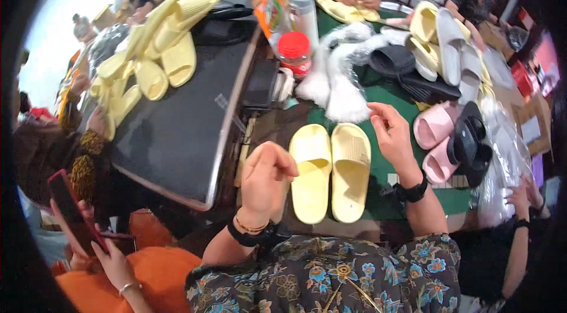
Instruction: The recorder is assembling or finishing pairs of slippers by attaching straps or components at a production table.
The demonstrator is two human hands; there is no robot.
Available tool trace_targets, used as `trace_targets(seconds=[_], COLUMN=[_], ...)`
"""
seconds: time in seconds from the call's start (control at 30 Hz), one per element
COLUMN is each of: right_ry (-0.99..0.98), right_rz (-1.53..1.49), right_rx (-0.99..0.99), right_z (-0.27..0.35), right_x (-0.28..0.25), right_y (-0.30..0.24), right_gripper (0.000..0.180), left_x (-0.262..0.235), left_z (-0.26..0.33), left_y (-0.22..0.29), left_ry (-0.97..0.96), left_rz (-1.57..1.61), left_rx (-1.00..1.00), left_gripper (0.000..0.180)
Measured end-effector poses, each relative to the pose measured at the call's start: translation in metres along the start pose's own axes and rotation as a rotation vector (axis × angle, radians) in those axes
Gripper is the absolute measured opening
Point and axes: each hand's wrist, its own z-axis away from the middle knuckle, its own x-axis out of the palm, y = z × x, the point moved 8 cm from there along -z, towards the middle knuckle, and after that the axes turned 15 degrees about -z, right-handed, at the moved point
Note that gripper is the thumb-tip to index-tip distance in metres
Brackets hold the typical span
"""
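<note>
A pair of pale yellow slide slippers (312, 180) lies side by side in front of me, toes pointing away. Each has a ribbed strap. My left hand (267, 174) hovers beside the left slipper, its fingers loosely bent and nothing visible in it. On the other side, my right hand (393, 135) is raised near the toe of the right slipper, thumb and fingers apart, holding nothing. Just beyond the slippers lie clear plastic bags (345, 100), bunched up. Pink slippers (436, 127) and black slippers (471, 141) sit to the right of my right hand.
A dark table (177, 147) at left carries a heap of yellow slippers (150, 41). A red-lidded jar (294, 53) and an orange packet (271, 8) stand ahead. Grey, yellow and black slippers pile up at back right. Co-workers surround the tables; someone at lower left holds a phone (75, 212).
</note>
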Motion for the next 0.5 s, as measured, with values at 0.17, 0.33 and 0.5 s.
trace_targets(seconds=[0.17, 0.33, 0.5], right_ry=[-0.317, -0.558, -0.622], right_rz=[-0.337, -0.132, 0.022], right_rx=[0.332, 0.097, 0.15], right_z=[0.049, 0.093, 0.121], right_x=[0.024, 0.063, 0.066], right_y=[-0.029, -0.026, -0.022], right_gripper=[0.035, 0.029, 0.014], left_x=[0.008, 0.03, 0.007], left_z=[0.01, 0.022, 0.03], left_y=[-0.04, -0.06, -0.085], left_ry=[-0.057, -0.189, -0.15], left_rz=[0.144, 0.281, 0.08], left_rx=[-0.164, -0.297, -0.453], left_gripper=[0.037, 0.035, 0.029])
